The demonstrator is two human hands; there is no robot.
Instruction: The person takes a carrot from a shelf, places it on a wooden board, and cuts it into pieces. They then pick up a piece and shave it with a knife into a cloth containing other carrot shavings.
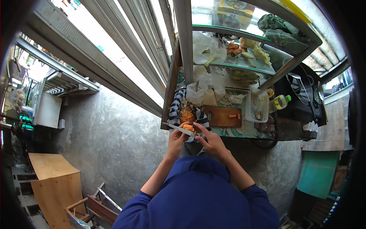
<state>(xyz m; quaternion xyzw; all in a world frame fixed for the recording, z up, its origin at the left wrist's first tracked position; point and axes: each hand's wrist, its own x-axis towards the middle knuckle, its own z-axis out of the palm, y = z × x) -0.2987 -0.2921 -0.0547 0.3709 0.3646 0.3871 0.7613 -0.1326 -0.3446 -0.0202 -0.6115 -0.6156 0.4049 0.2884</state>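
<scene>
In front of my body, a peeled carrot (188, 127) is held in the closed fingers of my left hand (176, 142). A knife (182, 130) lies across the carrot and over the left fingers, its narrow end pointing left. My right hand (213, 144) is closed at the knife's wide end, fingertips beside the carrot's dark end; the handle is hidden. Just beyond both hands, orange peelings (187, 113) lie in a bag with black-and-white checks (176, 104). To the right, carrot pieces (235, 116) rest on a brown cutting board (217, 121).
A clear plastic tub (257, 108) and a green-capped bottle (281, 102) stand right of the board. Glass shelves (232, 67) above hold carrots and vegetables. White plastic bags (195, 94) lie behind the board. A wooden chair (101, 210) is behind me at left.
</scene>
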